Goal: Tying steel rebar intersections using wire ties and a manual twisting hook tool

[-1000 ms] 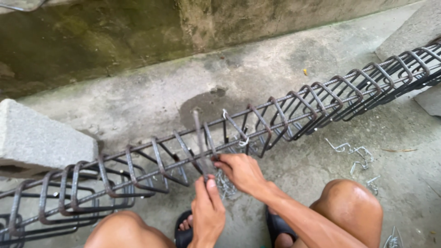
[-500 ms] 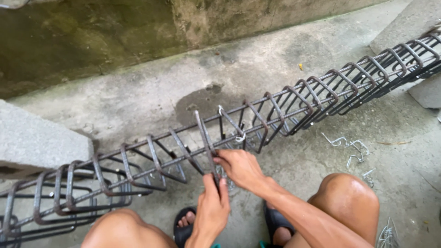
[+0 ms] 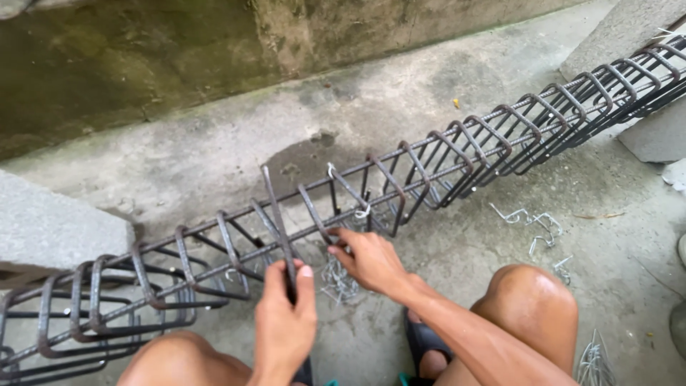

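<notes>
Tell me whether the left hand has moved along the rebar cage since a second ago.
Yes. The left hand has shifted left along the cage, away from the right hand, and now grips a tilted stirrup.

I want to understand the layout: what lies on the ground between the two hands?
In the head view, a small heap of wire ties lies on the concrete between the left hand and the right hand.
</notes>
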